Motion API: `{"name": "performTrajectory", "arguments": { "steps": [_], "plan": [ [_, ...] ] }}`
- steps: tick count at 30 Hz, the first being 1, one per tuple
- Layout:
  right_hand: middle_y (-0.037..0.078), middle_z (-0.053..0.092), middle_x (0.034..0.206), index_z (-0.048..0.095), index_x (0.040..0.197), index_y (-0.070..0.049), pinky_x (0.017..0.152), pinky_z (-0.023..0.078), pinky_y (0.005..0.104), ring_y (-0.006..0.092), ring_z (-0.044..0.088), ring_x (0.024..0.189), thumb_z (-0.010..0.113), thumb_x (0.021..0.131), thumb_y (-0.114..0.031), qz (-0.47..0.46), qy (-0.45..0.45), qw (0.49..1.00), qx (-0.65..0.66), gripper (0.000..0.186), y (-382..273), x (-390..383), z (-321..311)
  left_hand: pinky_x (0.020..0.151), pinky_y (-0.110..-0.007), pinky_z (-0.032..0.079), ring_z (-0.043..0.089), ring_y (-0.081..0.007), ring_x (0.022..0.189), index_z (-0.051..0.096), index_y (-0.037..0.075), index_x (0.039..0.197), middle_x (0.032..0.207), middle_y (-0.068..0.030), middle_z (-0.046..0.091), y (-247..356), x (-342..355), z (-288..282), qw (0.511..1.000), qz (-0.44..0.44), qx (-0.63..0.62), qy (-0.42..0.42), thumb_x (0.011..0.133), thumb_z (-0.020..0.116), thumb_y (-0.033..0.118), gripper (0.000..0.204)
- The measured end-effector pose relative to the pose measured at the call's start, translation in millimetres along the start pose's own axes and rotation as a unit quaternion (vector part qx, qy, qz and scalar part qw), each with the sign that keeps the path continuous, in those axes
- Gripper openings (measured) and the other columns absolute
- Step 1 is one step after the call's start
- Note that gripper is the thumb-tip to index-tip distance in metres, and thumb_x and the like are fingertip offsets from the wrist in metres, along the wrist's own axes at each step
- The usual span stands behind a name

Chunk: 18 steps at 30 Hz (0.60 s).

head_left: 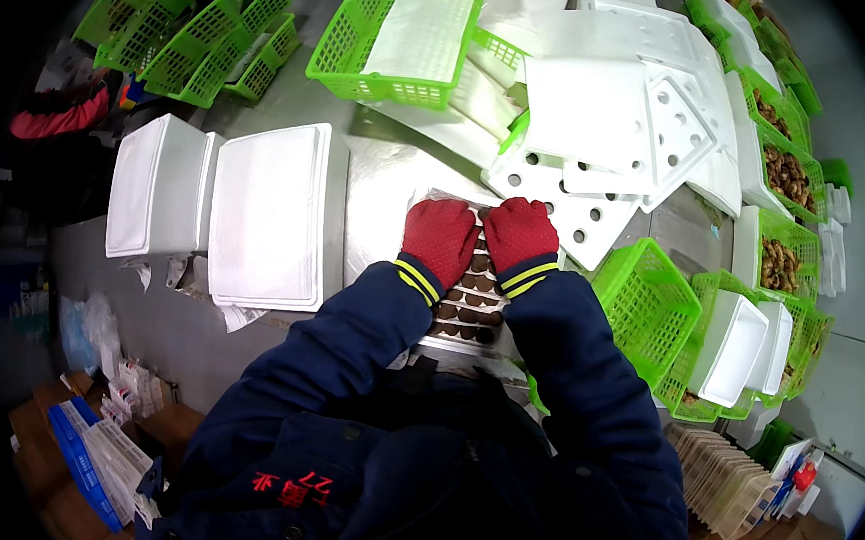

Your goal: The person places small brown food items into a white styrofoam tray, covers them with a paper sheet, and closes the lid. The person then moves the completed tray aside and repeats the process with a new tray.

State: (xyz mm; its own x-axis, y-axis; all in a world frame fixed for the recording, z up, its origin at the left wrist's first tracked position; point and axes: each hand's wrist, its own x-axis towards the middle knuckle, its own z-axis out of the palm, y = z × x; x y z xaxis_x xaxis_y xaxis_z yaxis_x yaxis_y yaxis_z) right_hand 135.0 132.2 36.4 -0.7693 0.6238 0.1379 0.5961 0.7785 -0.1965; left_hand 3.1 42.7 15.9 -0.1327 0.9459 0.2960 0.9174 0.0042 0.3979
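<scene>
metal table (pixel 377 176), brown pieces (pixel 475 299) — partly hidden by left hand (pixel 441 239), right hand (pixel 520 234)

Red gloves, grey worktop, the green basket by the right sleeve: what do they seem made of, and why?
Red gloves: probably matt fabric, softly creased. Grey worktop: likely smooth metal, given its glare. Green basket: apparently moulded plastic, slightly glossy, with lattice holes.

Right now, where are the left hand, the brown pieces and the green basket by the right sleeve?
Left hand (pixel 440 238): head view, its red-gloved back.
Brown pieces (pixel 467 316): head view, one piece's top.
Green basket (pixel 643 307): head view, its inner lattice.
</scene>
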Motion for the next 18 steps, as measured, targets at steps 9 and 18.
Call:
{"name": "performTrajectory", "arguments": {
  "steps": [9, 18],
  "plan": [
    [0.011, 0.065, 0.097, 0.068, 0.105, -0.007, 0.070, 0.052, 0.0319, 0.0244, 0.064, 0.074, 0.068, 0.082, -0.015, 0.225, 0.051, 0.924, 0.306, 0.024, 95, -111, -81, 0.072, -0.046, 0.050, 0.063, -0.0358, 0.084, 0.064, 0.015, 0.118, 0.097, -0.0181, 0.065, 5, 2, -1, 0.997, 0.061, 0.043, 0.000, 0.079, 0.062, 0.017, 0.038],
    [0.018, 0.068, 0.090, 0.067, 0.102, -0.004, 0.079, 0.052, 0.0427, 0.0365, 0.065, 0.089, 0.068, 0.075, -0.040, 0.312, -0.357, 0.872, 0.122, 0.045, 83, -265, -26, 0.077, -0.044, 0.051, 0.064, -0.0338, 0.090, 0.065, 0.021, 0.120, 0.101, -0.0170, 0.066, 6, 2, 3, 0.995, 0.061, 0.074, -0.006, 0.084, 0.063, 0.018, 0.036]
  ]
}}
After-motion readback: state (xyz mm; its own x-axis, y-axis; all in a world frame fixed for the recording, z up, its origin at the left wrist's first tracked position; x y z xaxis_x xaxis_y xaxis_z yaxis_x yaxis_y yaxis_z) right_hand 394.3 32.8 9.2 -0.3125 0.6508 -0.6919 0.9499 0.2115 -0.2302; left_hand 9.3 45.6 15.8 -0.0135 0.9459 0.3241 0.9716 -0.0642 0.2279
